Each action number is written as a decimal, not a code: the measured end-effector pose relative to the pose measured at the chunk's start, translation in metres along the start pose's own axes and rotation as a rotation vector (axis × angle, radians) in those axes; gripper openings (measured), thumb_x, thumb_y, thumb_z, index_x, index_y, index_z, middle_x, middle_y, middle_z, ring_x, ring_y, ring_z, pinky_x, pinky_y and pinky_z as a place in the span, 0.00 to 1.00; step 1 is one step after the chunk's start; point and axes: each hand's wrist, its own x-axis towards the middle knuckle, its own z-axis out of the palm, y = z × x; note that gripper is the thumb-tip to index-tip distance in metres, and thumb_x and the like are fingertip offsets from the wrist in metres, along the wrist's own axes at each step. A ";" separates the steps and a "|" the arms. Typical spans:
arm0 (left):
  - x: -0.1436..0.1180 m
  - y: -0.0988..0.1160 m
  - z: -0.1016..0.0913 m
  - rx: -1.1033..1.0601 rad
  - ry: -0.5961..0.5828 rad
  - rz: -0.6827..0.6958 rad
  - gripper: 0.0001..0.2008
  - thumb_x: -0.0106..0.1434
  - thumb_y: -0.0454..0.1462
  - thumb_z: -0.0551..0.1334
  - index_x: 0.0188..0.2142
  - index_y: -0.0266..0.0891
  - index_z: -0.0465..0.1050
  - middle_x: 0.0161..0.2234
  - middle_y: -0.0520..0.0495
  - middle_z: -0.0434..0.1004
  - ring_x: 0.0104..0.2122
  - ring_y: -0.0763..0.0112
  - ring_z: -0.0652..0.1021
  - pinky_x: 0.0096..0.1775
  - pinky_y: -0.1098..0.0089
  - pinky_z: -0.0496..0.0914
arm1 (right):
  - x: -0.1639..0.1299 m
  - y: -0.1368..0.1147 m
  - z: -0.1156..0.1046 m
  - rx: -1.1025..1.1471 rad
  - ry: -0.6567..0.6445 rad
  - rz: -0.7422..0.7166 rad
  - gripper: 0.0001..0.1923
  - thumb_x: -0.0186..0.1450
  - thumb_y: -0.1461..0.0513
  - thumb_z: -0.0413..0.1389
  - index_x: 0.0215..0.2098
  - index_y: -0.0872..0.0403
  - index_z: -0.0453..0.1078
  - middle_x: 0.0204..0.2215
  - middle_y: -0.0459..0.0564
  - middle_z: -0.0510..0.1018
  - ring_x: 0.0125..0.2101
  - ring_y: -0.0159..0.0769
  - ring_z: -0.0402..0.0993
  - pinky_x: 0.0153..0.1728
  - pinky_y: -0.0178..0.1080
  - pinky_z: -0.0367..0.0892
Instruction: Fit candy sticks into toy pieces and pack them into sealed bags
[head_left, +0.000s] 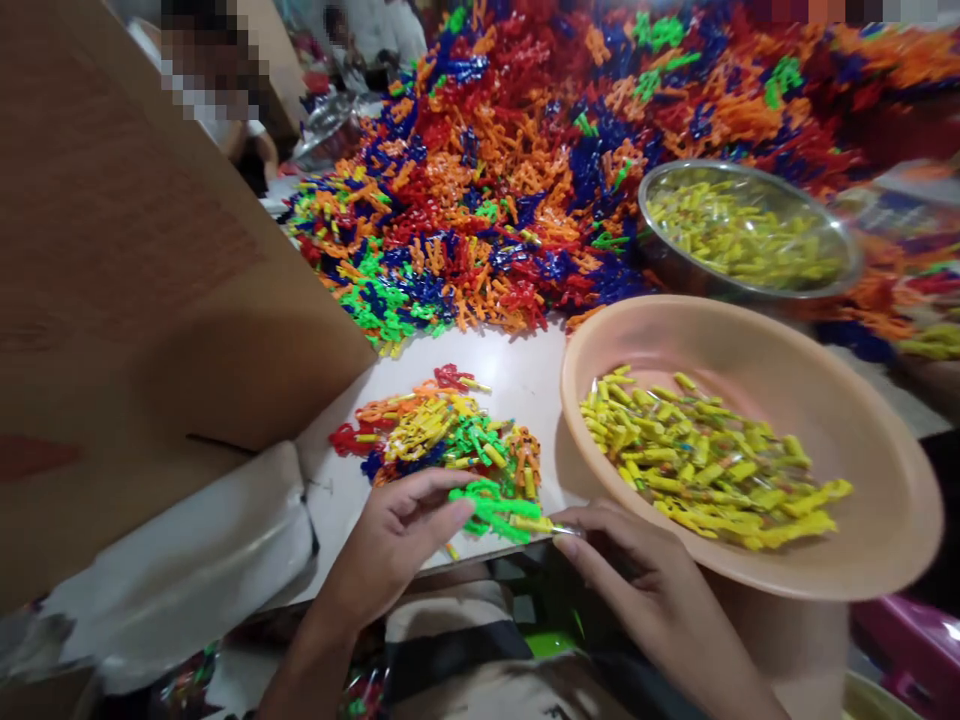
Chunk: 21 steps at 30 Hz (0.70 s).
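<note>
Between thumb and fingers, my left hand point(401, 530) pinches a bright green plastic piece point(495, 508) with several prongs, held over the table's front edge. My right hand point(637, 560) grips the clear end of a small yellow tube point(532, 524), whose other end meets the green piece. Whether the tube sits inside the piece or only against it, I cannot tell. Just beyond my hands lies a small heap of mixed pieces point(420, 425) in red, orange, yellow, green and blue, some with yellow tubes. To the right, a peach plastic basin point(862, 420) holds many yellow tubes point(697, 450).
A large pile of coloured plastic pieces point(510, 180) covers the back of the white table point(517, 360). A steel bowl point(847, 270) of yellow tubes stands behind the basin. At left rises a cardboard box point(187, 300). Another person point(232, 120) is beyond it.
</note>
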 end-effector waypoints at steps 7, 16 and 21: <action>0.031 0.032 -0.085 0.318 0.292 0.300 0.18 0.74 0.53 0.70 0.44 0.41 0.88 0.40 0.42 0.92 0.41 0.57 0.90 0.47 0.63 0.85 | 0.042 0.020 0.046 0.015 0.109 -0.003 0.21 0.76 0.46 0.61 0.41 0.52 0.86 0.34 0.51 0.88 0.30 0.41 0.82 0.30 0.36 0.74; 0.183 0.029 -0.118 1.197 0.139 0.455 0.11 0.69 0.31 0.62 0.39 0.39 0.86 0.44 0.38 0.91 0.47 0.53 0.87 0.52 0.59 0.80 | 0.040 0.021 0.060 -0.179 0.139 -0.140 0.22 0.80 0.46 0.59 0.53 0.53 0.83 0.20 0.41 0.76 0.19 0.36 0.73 0.22 0.35 0.67; 0.216 0.033 -0.110 1.283 0.134 0.588 0.13 0.73 0.27 0.57 0.34 0.37 0.78 0.43 0.38 0.85 0.59 0.50 0.79 0.68 0.49 0.67 | 0.018 -0.007 -0.027 -0.412 0.193 -0.224 0.15 0.81 0.53 0.58 0.44 0.48 0.84 0.36 0.49 0.90 0.33 0.40 0.88 0.34 0.35 0.76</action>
